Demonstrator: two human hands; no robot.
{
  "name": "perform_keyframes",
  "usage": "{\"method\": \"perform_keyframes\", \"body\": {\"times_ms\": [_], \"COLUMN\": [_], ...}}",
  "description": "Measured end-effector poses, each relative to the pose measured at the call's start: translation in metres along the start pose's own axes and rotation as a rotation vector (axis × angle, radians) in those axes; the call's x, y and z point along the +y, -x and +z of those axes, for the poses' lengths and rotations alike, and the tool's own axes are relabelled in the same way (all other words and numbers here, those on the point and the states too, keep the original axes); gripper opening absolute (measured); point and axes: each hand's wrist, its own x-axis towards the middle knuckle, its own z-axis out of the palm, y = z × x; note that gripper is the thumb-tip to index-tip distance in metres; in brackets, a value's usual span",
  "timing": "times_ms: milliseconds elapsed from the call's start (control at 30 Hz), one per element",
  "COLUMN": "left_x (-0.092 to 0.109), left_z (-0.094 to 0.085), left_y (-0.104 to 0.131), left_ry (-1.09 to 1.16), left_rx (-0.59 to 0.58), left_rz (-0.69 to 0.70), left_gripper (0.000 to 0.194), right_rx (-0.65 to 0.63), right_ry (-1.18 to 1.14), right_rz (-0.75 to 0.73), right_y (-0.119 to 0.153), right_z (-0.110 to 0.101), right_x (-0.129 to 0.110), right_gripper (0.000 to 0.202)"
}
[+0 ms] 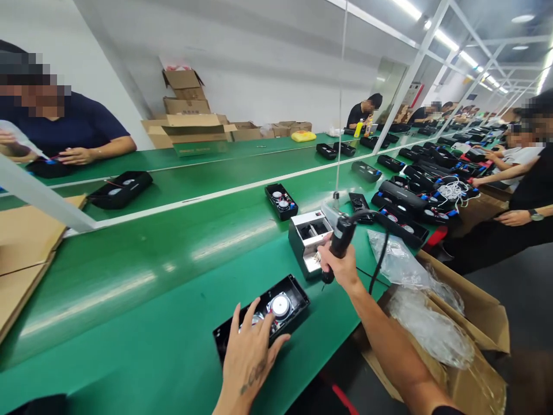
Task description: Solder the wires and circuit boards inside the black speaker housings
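Observation:
On the green table in front of me lies an open black speaker housing with round silver speaker drivers inside. My left hand rests over its left half, fingers spread, hiding part of the second driver. My right hand is wrapped round a black electric screwdriver, whose bit points down and whose cable runs off to the right. Just beyond that hand is a silver and black screw feeder. The screwdriver's tip hangs to the right of the housing, apart from it.
Another open housing lies farther up the conveyor. Several black speakers crowd the right side, near plastic bags and an open carton. A co-worker sits across at the left; others line the bench.

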Motion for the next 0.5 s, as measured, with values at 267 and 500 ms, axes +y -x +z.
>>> {"method": "perform_keyframes", "body": {"times_ms": [267, 500], "left_x": [0.016, 0.019], "left_z": [-0.007, -0.005], "left_y": [-0.007, -0.006], "left_ry": [0.007, 0.033], "left_rx": [0.014, 0.036], "left_rz": [-0.061, -0.097], "left_gripper": [0.027, 0.025], "right_rx": [-0.072, -0.147], "right_ry": [-0.344, -0.313], "right_rz": [-0.071, -0.01], "right_y": [0.069, 0.071], "right_z": [0.045, 0.06], "right_x": [0.002, 0.01], "right_gripper": [0.031, 0.034]}}
